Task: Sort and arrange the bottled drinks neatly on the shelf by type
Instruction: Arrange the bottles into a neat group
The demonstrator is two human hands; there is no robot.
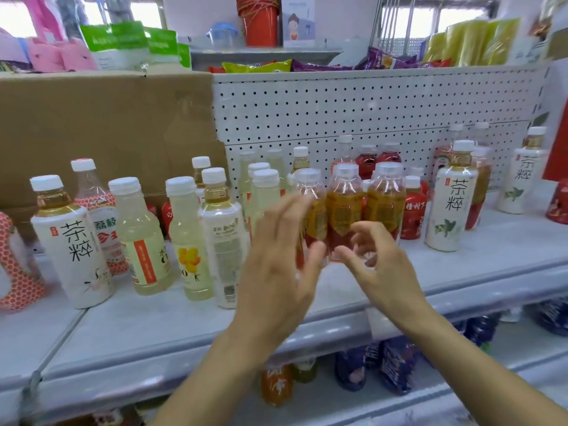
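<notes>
Three amber drink bottles with orange-and-red labels (344,207) stand side by side at the middle of the grey shelf (184,321). My left hand (276,265) is in front of the leftmost one, fingers straight and blurred, holding nothing. My right hand (381,265) hovers before the other two with loosely curled fingers, also holding nothing. White tea bottles stand at the left (73,247) and right (450,207). Pale cloudy bottles (144,238) stand between them and behind. Red-labelled bottles (413,210) stand at the back right.
A cardboard box (107,127) fills the back left, and a white pegboard (368,103) backs the shelf. Snack packets (276,66) lie on the tier above. Dark and orange bottles (368,367) sit on the shelf below. A red-patterned object (18,272) is at the far left.
</notes>
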